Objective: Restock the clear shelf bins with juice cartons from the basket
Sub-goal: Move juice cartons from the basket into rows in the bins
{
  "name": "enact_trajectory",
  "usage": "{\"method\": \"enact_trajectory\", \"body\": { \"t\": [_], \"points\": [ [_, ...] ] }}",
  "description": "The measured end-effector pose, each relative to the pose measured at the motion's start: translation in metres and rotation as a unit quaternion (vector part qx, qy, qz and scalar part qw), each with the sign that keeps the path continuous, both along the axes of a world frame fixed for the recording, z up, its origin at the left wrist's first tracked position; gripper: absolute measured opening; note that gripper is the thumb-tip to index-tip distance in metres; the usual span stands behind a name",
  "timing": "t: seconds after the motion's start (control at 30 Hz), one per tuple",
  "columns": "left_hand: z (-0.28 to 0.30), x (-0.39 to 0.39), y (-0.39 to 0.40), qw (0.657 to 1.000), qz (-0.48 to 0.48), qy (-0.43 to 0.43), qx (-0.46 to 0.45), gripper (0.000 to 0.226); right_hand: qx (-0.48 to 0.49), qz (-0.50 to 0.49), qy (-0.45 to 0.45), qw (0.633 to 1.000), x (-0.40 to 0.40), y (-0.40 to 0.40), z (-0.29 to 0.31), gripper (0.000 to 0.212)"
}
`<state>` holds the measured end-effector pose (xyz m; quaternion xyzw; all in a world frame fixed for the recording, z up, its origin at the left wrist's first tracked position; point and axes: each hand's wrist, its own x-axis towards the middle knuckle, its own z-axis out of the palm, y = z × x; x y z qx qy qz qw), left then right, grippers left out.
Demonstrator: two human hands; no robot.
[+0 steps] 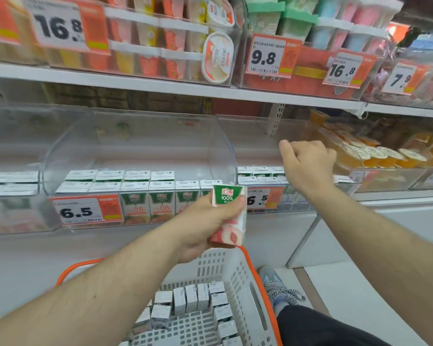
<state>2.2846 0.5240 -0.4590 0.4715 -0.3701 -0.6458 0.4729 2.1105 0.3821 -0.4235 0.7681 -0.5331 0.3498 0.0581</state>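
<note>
- The clear shelf bin [140,143] is glossy see-through plastic with a curved front wall; boxy juice cartons [148,193] stand in tidy rows inside, foil-grey tops up, green and orange fronts against the front wall
- The basket [238,293] is pale slotted plastic with an orange rim; more cartons [193,298] with silvery tops stand packed inside it
- The left hand [208,221] is clamped round one carton [229,216], thumb across its green top, held tilted above the basket's far edge, in front of the bin's right front corner
- The right hand [308,163], wrist bent, reaches over the neighbouring bin [280,198], fingers curled; whether it holds anything, I cannot tell
- The hands are apart
</note>
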Motion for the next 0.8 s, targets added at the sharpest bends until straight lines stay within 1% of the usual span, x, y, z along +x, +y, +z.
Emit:
{"method": "enact_trajectory", "body": {
  "t": [0.03,0.07,0.1,0.13,0.2,0.27,0.33,0.4,0.43,0.57,0.63,0.67,0.73,0.8],
  "points": [
    [0.001,0.005,0.006,0.999,0.005,0.028,0.024,0.025,0.034,0.045,-0.062,0.996,0.011,0.014,0.002,0.057],
    [0.001,0.011,0.011,0.998,0.008,0.053,0.038,0.016,0.091,0.083,-0.124,0.985,0.022,0.027,0.002,0.056],
    [0.003,0.015,0.017,0.996,0.012,0.078,0.048,0.009,0.159,0.113,-0.179,0.964,0.034,0.04,0.003,0.053],
    [0.003,0.02,0.022,0.994,0.011,0.096,0.05,0.012,0.223,0.134,-0.215,0.941,0.045,0.052,0.004,0.049],
    [0.003,0.029,0.031,0.994,0.008,0.106,0.038,0.023,0.324,0.174,-0.239,0.899,0.063,0.075,0.005,0.048],
    [0.002,0.037,0.041,0.996,-0.004,0.086,0.011,0.03,0.381,0.206,-0.24,0.869,0.075,0.096,0.007,0.046],
    [0.0,0.044,0.052,0.999,-0.009,0.046,-0.001,0.034,0.408,0.236,-0.225,0.853,0.082,0.114,0.005,0.035],
    [-0.004,0.052,0.063,1.0,-0.007,0.001,-0.002,0.031,0.418,0.262,-0.213,0.843,0.088,0.126,-0.001,0.015],
    [-0.005,0.056,0.068,1.0,-0.005,-0.018,-0.002,0.029,0.424,0.27,-0.217,0.837,0.091,0.13,-0.005,0.009],
    [-0.006,0.079,0.088,0.998,-0.002,-0.06,-0.016,0.023,0.459,0.301,-0.253,0.797,0.105,0.139,-0.015,0.008],
    [-0.005,0.093,0.097,0.997,0.011,-0.069,-0.025,0.024,0.479,0.321,-0.267,0.772,0.116,0.144,-0.017,0.003],
    [-0.005,0.101,0.101,0.997,0.025,-0.072,-0.028,0.027,0.484,0.331,-0.271,0.763,0.123,0.147,-0.017,0.005],
    [-0.007,0.115,0.107,0.995,0.059,-0.07,-0.032,0.034,0.478,0.352,-0.27,0.758,0.138,0.153,-0.018,0.014],
    [-0.009,0.129,0.112,0.992,0.091,-0.071,-0.044,0.043,0.455,0.38,-0.26,0.762,0.151,0.158,-0.017,0.023]
  ]
}}
